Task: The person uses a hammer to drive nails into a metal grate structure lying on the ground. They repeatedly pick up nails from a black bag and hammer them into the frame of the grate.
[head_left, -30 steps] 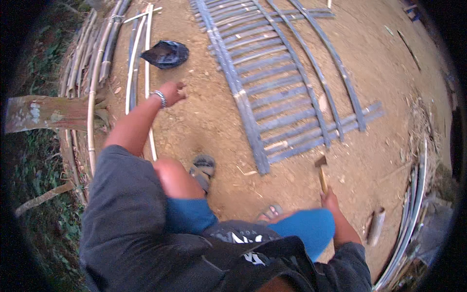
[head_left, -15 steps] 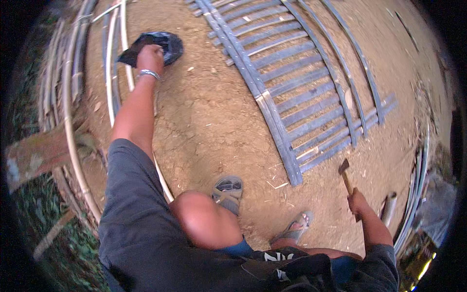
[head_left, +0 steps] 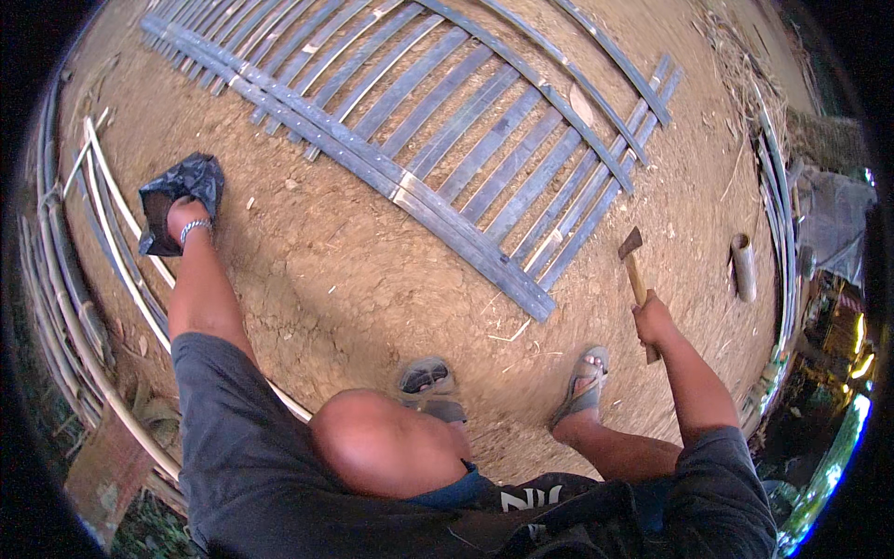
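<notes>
My left hand (head_left: 185, 213) is closed on a black plastic bag (head_left: 203, 179), out to the left above the dirt. The bag's mouth gapes around the fingers, and its folds hide part of them. On the right, my right hand (head_left: 656, 320) grips the wooden handle of a small hatchet (head_left: 633, 268), its dark head pointing away from me. Ahead lies a frame of dark split-bamboo slats (head_left: 445, 172) fixed across long strips, flat on the ground. Both hands are apart from it.
Bamboo poles (head_left: 70, 307) lie along the left edge, with pale thin strips (head_left: 116, 214) beside them. On the right stand a short bamboo tube (head_left: 743, 268) and a bundle of long strips (head_left: 775, 196). My sandalled feet (head_left: 585, 387) are on bare dirt.
My view has turned, so the slat frame sits further left and more tilted. My left hand with the bag appears lower and further left; the hatchet hand appears slightly higher and further left.
</notes>
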{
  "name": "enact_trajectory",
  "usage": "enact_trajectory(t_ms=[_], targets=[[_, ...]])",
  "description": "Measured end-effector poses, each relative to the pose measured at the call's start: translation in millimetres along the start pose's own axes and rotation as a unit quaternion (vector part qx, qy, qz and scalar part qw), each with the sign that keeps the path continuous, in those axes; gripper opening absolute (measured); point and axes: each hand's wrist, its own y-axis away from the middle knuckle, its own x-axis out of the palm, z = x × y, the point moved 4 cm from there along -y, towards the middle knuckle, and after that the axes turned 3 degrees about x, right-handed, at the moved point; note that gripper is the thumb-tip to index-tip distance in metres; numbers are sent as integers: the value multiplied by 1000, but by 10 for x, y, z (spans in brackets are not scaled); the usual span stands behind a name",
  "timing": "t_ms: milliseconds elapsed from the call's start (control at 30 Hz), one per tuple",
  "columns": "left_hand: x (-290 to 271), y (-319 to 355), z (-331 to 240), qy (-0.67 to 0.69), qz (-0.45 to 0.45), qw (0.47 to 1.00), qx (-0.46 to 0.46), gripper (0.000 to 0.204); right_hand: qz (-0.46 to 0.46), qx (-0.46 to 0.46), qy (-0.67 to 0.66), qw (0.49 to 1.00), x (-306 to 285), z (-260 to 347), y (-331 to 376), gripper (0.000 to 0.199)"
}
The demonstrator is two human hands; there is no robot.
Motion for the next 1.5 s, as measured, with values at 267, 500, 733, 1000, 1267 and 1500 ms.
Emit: enact_trajectory(t_ms=[267,500,733,1000,1267,1500], targets=[[-2,-551,579,-14,29,999,36,31,-54,-71,-63,994,626,-335,-651,34],[-256,-157,369,-72,20,996,45,28,-5,-41,-141,989,602,-154,-449,39],[-839,383,-123,-40,-21,998,43,30,14,-8,-170,985,449,-155,-298,36],[-1350,729,-144,98,-200,969,105,28,36,-76,-179,980,597,-365,-637,29],[-1541,1712,-1444,374,7,896,238,16,40,-109,-103,988,201,-518,-416,29],[-1176,2915,-2268,277,241,854,370,22,96,-183,-21,978,-49,-681,-712,33]])
